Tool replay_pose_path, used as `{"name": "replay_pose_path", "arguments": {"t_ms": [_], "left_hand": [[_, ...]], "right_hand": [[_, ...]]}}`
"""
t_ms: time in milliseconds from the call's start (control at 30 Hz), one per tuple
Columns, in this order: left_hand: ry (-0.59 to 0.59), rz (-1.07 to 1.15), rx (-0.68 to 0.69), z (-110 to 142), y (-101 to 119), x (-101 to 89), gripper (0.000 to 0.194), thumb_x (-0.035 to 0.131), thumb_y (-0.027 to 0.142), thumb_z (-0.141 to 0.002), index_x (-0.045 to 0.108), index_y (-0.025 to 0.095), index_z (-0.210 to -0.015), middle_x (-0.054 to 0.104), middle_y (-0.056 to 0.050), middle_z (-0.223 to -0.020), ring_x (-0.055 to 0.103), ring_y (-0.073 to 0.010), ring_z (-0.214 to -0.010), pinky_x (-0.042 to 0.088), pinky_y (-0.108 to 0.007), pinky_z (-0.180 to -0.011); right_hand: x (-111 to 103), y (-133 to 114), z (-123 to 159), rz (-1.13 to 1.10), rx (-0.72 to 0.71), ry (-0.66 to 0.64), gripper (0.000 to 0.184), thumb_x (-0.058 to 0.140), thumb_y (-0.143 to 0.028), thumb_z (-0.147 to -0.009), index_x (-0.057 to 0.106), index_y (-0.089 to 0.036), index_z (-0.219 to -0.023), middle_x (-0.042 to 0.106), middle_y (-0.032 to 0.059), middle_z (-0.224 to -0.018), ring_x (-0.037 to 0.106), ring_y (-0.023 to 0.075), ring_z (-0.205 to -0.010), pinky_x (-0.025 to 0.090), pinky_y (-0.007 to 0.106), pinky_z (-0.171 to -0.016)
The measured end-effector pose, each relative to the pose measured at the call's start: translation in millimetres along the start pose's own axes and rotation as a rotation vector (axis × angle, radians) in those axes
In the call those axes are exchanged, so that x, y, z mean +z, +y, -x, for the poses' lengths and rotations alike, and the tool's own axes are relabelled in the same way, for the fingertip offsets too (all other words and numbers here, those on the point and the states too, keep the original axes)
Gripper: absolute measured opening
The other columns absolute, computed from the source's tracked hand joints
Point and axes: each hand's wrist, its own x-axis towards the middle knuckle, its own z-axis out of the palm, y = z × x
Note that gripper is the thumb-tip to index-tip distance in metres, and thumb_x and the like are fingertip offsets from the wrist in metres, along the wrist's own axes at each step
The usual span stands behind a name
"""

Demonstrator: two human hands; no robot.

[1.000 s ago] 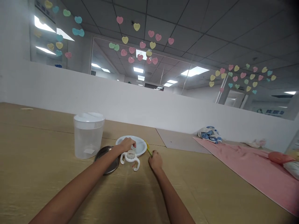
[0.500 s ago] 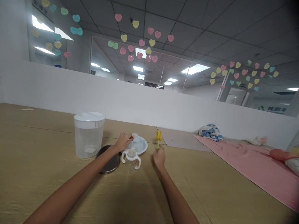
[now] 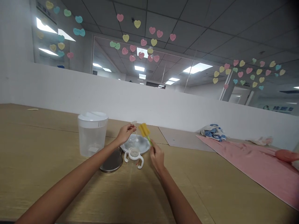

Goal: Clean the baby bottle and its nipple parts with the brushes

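Above a white bowl [image 3: 146,148], the fingertips of my left hand [image 3: 126,133] pinch a pale translucent bottle nipple [image 3: 134,123]. A thin straw [image 3: 136,133] with a small whitish ball at its end hangs below it. My right hand [image 3: 157,155] is closed round the green handle of a yellow sponge brush [image 3: 144,129]. The sponge head tilts left, close beside the nipple; I cannot tell whether they touch. In front of the bowl, a clear baby bottle [image 3: 133,161] with a white two-handled collar stands between my forearms.
A lidded translucent bucket [image 3: 92,137] stands left of the bowl. A dark, shiny, metal-rimmed tray [image 3: 112,161] lies partly under my left forearm. To the right are a pink cloth [image 3: 247,161], a crumpled blue-and-white cloth [image 3: 213,132] and a reddish item [image 3: 286,155]. A low white wall [image 3: 163,105] edges the table.
My left hand has raised the nipple, and its straw now shows hanging. My right hand has tipped the sponge brush to the left, towards the nipple. The view has shifted slightly.
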Motion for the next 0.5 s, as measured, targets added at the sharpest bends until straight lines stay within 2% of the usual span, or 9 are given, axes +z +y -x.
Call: {"name": "replay_pose_path", "arguments": {"t_ms": [100,200,300,400,500], "left_hand": [[0.059,0.041,-0.008,-3.5,0.1,1.3,0.026,0.05,0.039,-0.076,0.06,0.016,-0.084,0.068,-0.006,-0.09,0.063,-0.0188,-0.083,0.049,-0.03,-0.076],[0.112,0.057,-0.027,-1.4,-0.4,-2.4,0.028,0.049,0.041,-0.076,0.057,0.016,-0.084,0.066,-0.005,-0.088,0.063,-0.0179,-0.081,0.049,-0.029,-0.075],[0.153,0.044,-0.068,11.8,-4.7,-14.3,0.029,0.045,0.045,-0.077,0.052,0.017,-0.083,0.064,-0.003,-0.079,0.063,-0.0157,-0.07,0.049,-0.027,-0.069],[0.171,-0.029,-0.136,33.8,-15.6,-29.6,0.031,0.049,0.049,-0.074,0.05,0.018,-0.078,0.061,0.0,-0.067,0.06,-0.0143,-0.057,0.046,-0.025,-0.059],[0.175,-0.166,-0.221,55.0,-30.5,-40.6,0.031,0.051,0.049,-0.071,0.051,0.019,-0.072,0.061,0.0,-0.064,0.059,-0.0153,-0.057,0.043,-0.025,-0.057]], "right_hand": [[-1.6,4.3,0.1,0.059,-0.103,-0.095,0.044,0.036,-0.018,-0.082,0.06,-0.021,-0.118,0.07,0.0047,-0.092,0.063,0.0162,-0.08,0.048,0.024,-0.073],[-6.8,7.8,-1.7,0.188,-0.182,-0.115,0.043,0.037,-0.016,-0.08,0.063,-0.023,-0.115,0.068,0.0036,-0.075,0.06,0.0138,-0.065,0.044,0.02,-0.061],[-12.6,9.8,-4.9,0.294,-0.244,-0.1,0.043,0.038,-0.015,-0.079,0.065,-0.024,-0.111,0.065,0.0032,-0.066,0.056,0.0124,-0.056,0.037,0.02,-0.054],[-14.0,8.7,-6.7,0.326,-0.177,-0.009,0.042,0.037,-0.016,-0.081,0.066,-0.022,-0.111,0.065,0.004,-0.068,0.055,0.0122,-0.055,0.034,0.021,-0.052],[-11.5,7.4,-6.5,0.354,-0.07,0.026,0.041,0.037,-0.017,-0.082,0.065,-0.022,-0.111,0.066,0.0044,-0.071,0.054,0.0126,-0.055,0.033,0.021,-0.052]]}}
